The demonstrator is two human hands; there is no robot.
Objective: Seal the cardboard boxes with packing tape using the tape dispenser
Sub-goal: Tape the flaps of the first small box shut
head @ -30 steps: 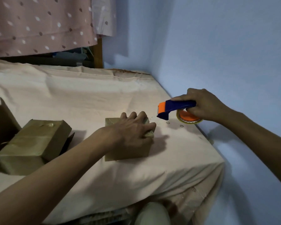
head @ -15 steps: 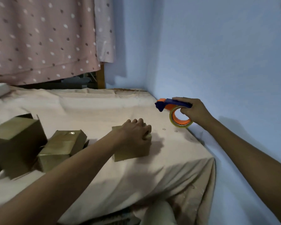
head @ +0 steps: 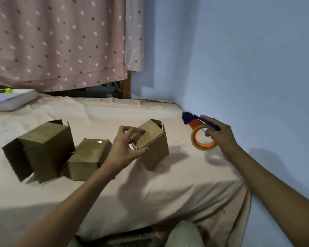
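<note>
Three brown cardboard boxes sit on the cloth-covered bed [head: 168, 184]. My left hand [head: 125, 148] grips the upper left corner of the small right-hand box [head: 155, 145], which stands tipped on end with open flaps at its far top. My right hand [head: 219, 136] holds the blue and orange tape dispenser [head: 198, 125] in the air to the right of that box, apart from it, its tape roll [head: 202, 138] hanging below. A middle box [head: 87, 157] and a larger box [head: 45, 147] stand to the left.
A blue wall [head: 248, 68] runs close along the bed's right side. A dotted pink curtain [head: 61, 41] hangs behind. A white book [head: 11, 100] lies at the back left. The bed's front edge drops off near me.
My left hand went from lying flat on the small box to gripping its corner and tipping it upright. The dispenser rose and moved slightly right. The view lifted, showing more boxes.
</note>
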